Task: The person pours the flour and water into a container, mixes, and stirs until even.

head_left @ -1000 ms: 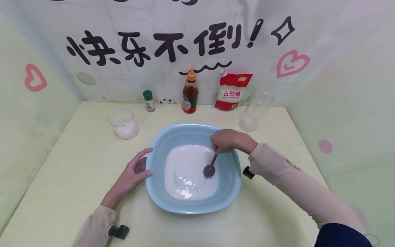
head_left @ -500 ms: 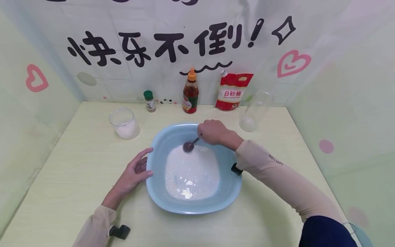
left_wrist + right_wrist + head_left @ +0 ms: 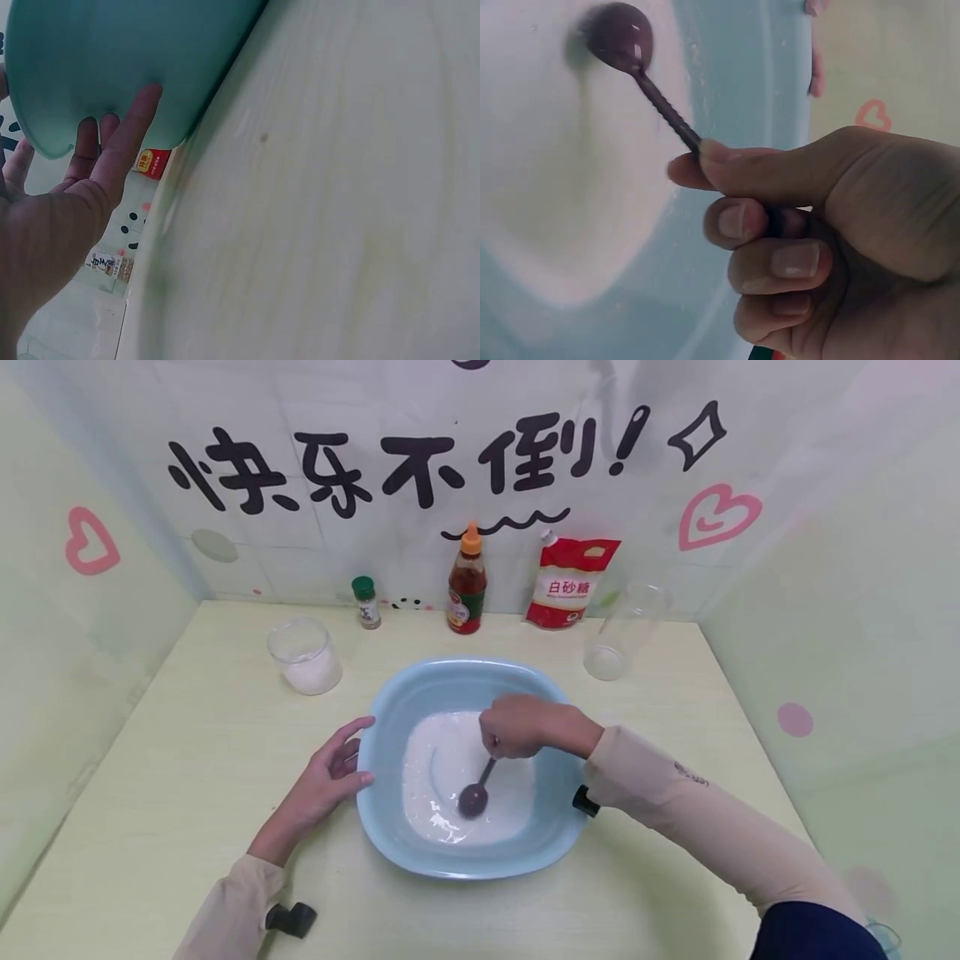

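A light blue plastic basin (image 3: pixel 472 865) with a glossy white layer (image 3: pixel 435 760) over its bottom stands mid-table in the head view. My right hand (image 3: pixel 517 727) reaches over it from the right, gripping a small dark brown spoon (image 3: pixel 474 800) by its handle. In the right wrist view thumb and forefinger pinch the handle, with the other fingers curled in; the round spoon bowl (image 3: pixel 619 37) overlaps the white layer. At the basin's left side, my left hand (image 3: pixel 322 785) touches the outer wall with extended fingers and thumb, as the left wrist view (image 3: pixel 82 180) also shows.
A glass cup (image 3: pixel 305 656) of white powder stands behind left. Along the back wall are a green-capped shaker (image 3: pixel 367 603), an orange-capped sauce bottle (image 3: pixel 467 583) and a red-and-white sugar pouch (image 3: pixel 567 581). A tall clear glass (image 3: pixel 622 631) stands behind right.
The right hand has swept the spoon from the basin's right part to its far side, then back toward the front. The left hand has stayed at the basin's side.
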Tool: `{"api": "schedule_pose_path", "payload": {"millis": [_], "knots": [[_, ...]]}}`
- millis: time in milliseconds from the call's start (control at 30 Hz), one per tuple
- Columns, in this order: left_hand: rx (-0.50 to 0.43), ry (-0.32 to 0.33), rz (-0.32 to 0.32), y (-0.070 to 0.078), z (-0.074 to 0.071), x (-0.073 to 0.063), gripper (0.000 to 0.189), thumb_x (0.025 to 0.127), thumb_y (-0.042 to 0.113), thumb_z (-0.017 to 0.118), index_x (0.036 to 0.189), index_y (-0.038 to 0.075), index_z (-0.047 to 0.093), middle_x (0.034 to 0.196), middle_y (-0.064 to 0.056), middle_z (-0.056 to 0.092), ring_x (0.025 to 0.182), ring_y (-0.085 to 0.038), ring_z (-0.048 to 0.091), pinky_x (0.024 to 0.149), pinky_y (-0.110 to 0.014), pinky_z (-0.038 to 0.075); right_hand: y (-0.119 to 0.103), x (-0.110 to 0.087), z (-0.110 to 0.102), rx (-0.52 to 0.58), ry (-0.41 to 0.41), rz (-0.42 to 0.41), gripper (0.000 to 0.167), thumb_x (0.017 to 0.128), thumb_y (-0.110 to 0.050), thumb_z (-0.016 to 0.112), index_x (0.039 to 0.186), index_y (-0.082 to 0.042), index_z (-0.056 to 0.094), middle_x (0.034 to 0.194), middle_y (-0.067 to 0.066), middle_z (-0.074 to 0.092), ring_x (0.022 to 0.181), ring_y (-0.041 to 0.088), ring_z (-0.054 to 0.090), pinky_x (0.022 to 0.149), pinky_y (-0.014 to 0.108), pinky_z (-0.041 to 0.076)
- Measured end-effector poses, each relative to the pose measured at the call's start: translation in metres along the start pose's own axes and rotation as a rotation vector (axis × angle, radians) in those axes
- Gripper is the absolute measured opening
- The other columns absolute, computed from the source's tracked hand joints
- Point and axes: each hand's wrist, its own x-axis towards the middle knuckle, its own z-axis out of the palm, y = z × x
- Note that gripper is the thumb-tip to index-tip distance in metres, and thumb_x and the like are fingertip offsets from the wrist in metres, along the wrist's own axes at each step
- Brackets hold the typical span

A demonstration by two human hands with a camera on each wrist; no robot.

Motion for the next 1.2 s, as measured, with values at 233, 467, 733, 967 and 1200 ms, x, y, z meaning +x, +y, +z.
{"api": "schedule_pose_path", "payload": {"millis": [233, 467, 733, 967, 1200], "knots": [[-0.01, 0.003, 0.002, 0.002, -0.002, -0.001, 0.07, 0.09, -0.004, 0.064, 0.152, 0.013, 0.036, 0.125, -0.004, 0.059, 0.111, -0.005, 0.065, 0.087, -0.026, 0.057, 0.035, -0.009, -0.009, -0.03, 0.066, 0.165, 0.005, 0.091, -0.011, 0.067, 0.089, -0.014, 0.068, 0.082, 0.003, 0.062, 0.076, 0.019, 0.056, 0.071, 0.029, 0.048], [-0.032, -0.008, 0.005, 0.001, -0.002, -0.002, 0.07, 0.091, -0.004, 0.063, 0.153, 0.014, 0.036, 0.125, -0.007, 0.058, 0.111, -0.008, 0.065, 0.087, -0.026, 0.057, 0.043, 0.011, -0.015, -0.07, 0.303, 0.228, 0.014, 0.092, -0.019, 0.068, 0.103, -0.01, 0.071, 0.08, 0.005, 0.064, 0.071, 0.021, 0.059, 0.068, 0.029, 0.05], [-0.039, -0.015, 0.02, 0.001, -0.001, -0.001, 0.07, 0.091, -0.004, 0.063, 0.153, 0.012, 0.036, 0.125, -0.006, 0.059, 0.112, -0.008, 0.065, 0.088, -0.026, 0.057, 0.008, 0.036, -0.01, -0.034, 0.368, 0.118, 0.019, 0.092, -0.017, 0.07, 0.11, -0.011, 0.072, 0.092, 0.004, 0.07, 0.076, 0.019, 0.059, 0.07, 0.029, 0.049], [-0.032, -0.008, 0.019, 0.001, 0.0, -0.001, 0.07, 0.09, -0.004, 0.063, 0.153, 0.014, 0.036, 0.127, -0.006, 0.058, 0.113, -0.005, 0.065, 0.089, -0.026, 0.057, -0.024, 0.034, 0.0, -0.044, 0.301, -0.013, 0.018, 0.092, -0.019, 0.071, 0.11, -0.019, 0.075, 0.098, -0.002, 0.072, 0.08, 0.015, 0.059, 0.073, 0.025, 0.048], [-0.014, -0.011, 0.011, 0.002, -0.001, -0.002, 0.071, 0.09, -0.002, 0.064, 0.153, 0.012, 0.035, 0.127, -0.008, 0.057, 0.113, -0.005, 0.064, 0.09, -0.025, 0.056, -0.034, 0.015, 0.013, -0.006, 0.062, -0.116, 0.014, 0.092, -0.016, 0.071, 0.103, -0.021, 0.079, 0.084, -0.006, 0.068, 0.077, 0.015, 0.058, 0.07, 0.025, 0.048]]}}
